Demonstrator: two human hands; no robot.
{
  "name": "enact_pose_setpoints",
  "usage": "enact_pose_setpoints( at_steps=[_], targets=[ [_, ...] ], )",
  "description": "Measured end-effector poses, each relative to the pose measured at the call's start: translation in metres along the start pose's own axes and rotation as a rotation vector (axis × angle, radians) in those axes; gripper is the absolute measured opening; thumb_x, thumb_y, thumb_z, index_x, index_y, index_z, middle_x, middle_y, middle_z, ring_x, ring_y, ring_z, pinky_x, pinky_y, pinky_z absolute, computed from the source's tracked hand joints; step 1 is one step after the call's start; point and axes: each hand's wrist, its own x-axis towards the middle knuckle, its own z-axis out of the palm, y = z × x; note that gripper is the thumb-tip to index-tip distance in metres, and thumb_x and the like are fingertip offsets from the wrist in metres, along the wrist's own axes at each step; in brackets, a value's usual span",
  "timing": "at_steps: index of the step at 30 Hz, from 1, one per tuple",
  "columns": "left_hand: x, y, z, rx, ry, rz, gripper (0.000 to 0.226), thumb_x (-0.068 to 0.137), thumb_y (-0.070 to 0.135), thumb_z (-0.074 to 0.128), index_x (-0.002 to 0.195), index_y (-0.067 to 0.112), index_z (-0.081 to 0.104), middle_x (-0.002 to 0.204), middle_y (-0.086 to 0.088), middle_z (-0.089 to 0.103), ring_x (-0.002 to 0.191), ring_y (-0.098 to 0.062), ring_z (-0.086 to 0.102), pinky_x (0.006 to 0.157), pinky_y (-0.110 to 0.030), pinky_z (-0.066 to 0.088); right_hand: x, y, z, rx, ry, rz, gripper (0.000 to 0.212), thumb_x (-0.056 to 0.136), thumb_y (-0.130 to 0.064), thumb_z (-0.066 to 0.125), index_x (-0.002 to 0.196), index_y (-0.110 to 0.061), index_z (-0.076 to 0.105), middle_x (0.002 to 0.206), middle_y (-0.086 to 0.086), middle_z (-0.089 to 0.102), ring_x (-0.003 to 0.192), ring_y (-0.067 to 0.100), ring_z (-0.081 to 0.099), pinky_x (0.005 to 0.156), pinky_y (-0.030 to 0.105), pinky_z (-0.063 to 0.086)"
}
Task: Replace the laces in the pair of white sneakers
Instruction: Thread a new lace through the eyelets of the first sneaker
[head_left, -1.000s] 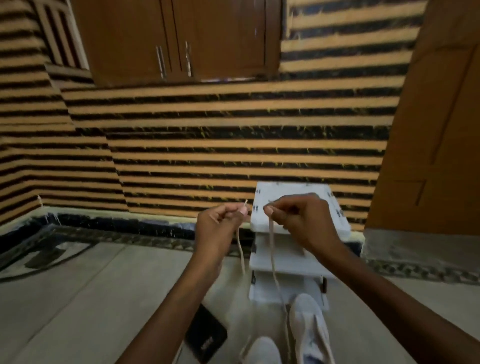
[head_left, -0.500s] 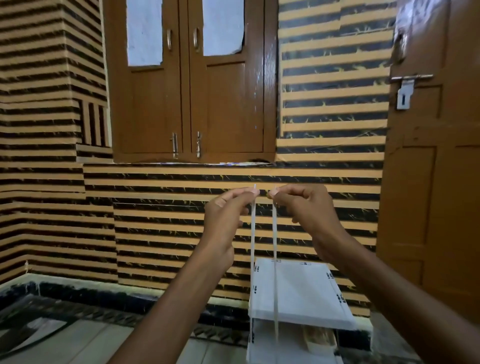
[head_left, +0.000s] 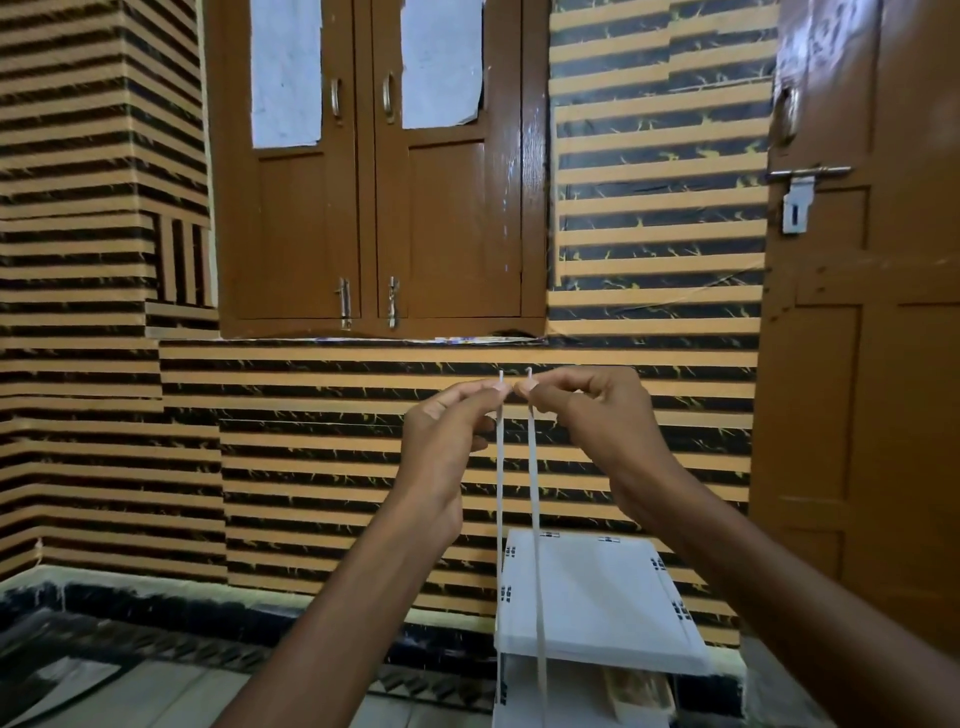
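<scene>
no readable text, small dark marks on white shelf (head_left: 597, 587) illegible

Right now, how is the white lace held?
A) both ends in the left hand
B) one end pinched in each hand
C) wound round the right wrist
B: the left hand and the right hand each pinch one end of the lace, both strands hanging down.
</scene>
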Motion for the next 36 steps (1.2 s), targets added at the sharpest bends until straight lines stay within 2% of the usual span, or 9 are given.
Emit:
enact_pose_setpoints(
  at_steps=[5,9,13,18,22,24,26,31,36],
  targets=[
    [-0.01,-0.018,-0.01,-0.012,-0.064,-0.014,0.013,0.089,0.023,0.066,0.098,0.019,0.075,0.098,0.001,0.074,0.094,-0.016,0.068,0.079,-0.028,0.051,-0.019,0.016,-0.004,-0.013,-0.053,0.018,0.013,0.089,-0.027,0.067,0.081,-0.023,0.077,0.079,-0.008,0.073,0.075,0.0,0.066,0.067,0.02,0.048],
    [-0.039,-0.073,-0.03,0.001,-0.078,-0.126,0.015,0.093,0.019,0.063,0.101,0.01,0.071,0.089,-0.007,0.073,0.079,-0.017,0.068,0.073,-0.027,0.057,-0.068,0.067,-0.001,-0.065,-0.153,0.17,0.017,0.09,-0.019,0.066,0.076,-0.018,0.075,0.071,0.0,0.072,0.061,0.006,0.064,0.054,0.015,0.048],
    [-0.08,-0.146,-0.057,0.214,-0.066,-0.235,0.008,0.089,0.012,0.065,0.092,0.01,0.073,0.076,0.0,0.07,0.061,-0.008,0.058,0.055,-0.017,0.044,-0.14,0.13,0.008,-0.08,-0.225,0.455,0.014,0.086,-0.011,0.069,0.075,-0.016,0.076,0.07,0.001,0.074,0.062,0.009,0.067,0.056,0.021,0.052],
    [-0.15,-0.241,-0.102,0.54,-0.144,-0.434,0.011,0.085,0.016,0.071,0.078,0.024,0.074,0.072,0.011,0.07,0.062,0.0,0.059,0.061,-0.018,0.046,-0.248,0.201,0.023,-0.292,-0.296,0.58,0.013,0.083,-0.008,0.07,0.071,-0.006,0.075,0.068,0.007,0.072,0.062,0.01,0.066,0.064,0.027,0.055],
    [-0.207,-0.303,-0.129,0.763,-0.359,-0.469,0.013,0.08,0.01,0.075,0.072,0.019,0.073,0.08,0.002,0.074,0.069,0.002,0.062,0.069,-0.017,0.048,-0.31,0.247,0.035,-0.51,-0.468,0.657,0.017,0.086,-0.012,0.064,0.096,0.0,0.071,0.092,0.012,0.073,0.086,0.024,0.067,0.079,0.035,0.051],
    [-0.227,-0.324,-0.135,0.833,-0.443,-0.47,0.013,0.079,0.006,0.075,0.073,0.017,0.075,0.08,0.0,0.074,0.073,-0.005,0.064,0.071,-0.026,0.053,-0.332,0.259,0.037,-0.596,-0.651,0.757,0.053,0.087,-0.035,0.068,0.129,-0.005,0.055,0.114,0.011,0.067,0.105,0.024,0.063,0.083,0.028,0.045],
    [-0.239,-0.337,-0.137,0.871,-0.474,-0.473,0.014,0.079,0.006,0.074,0.073,0.019,0.074,0.081,0.002,0.074,0.076,-0.012,0.067,0.075,-0.03,0.054,-0.35,0.268,0.035,-0.701,-0.748,0.77,0.066,0.08,-0.051,0.072,0.129,-0.009,0.054,0.119,0.007,0.065,0.108,0.022,0.061,0.076,0.024,0.04],
    [-0.254,-0.352,-0.129,0.902,-0.462,-0.39,0.01,0.079,0.009,0.073,0.074,0.016,0.077,0.08,0.003,0.071,0.076,-0.011,0.064,0.077,-0.031,0.053,-0.379,0.259,0.04,-0.835,-0.743,0.652,0.034,0.073,-0.042,0.071,0.084,-0.01,0.07,0.085,0.005,0.069,0.083,0.02,0.064,0.067,0.027,0.044],
    [-0.256,-0.362,-0.119,0.962,-0.509,-0.381,0.005,0.081,0.013,0.071,0.079,0.013,0.076,0.087,-0.004,0.061,0.084,-0.02,0.062,0.078,-0.032,0.051,-0.386,0.258,0.041,-0.756,-0.633,0.698,0.029,0.073,-0.019,0.067,0.095,-0.002,0.072,0.093,0.012,0.072,0.086,0.026,0.065,0.081,0.037,0.05]
  ],
)
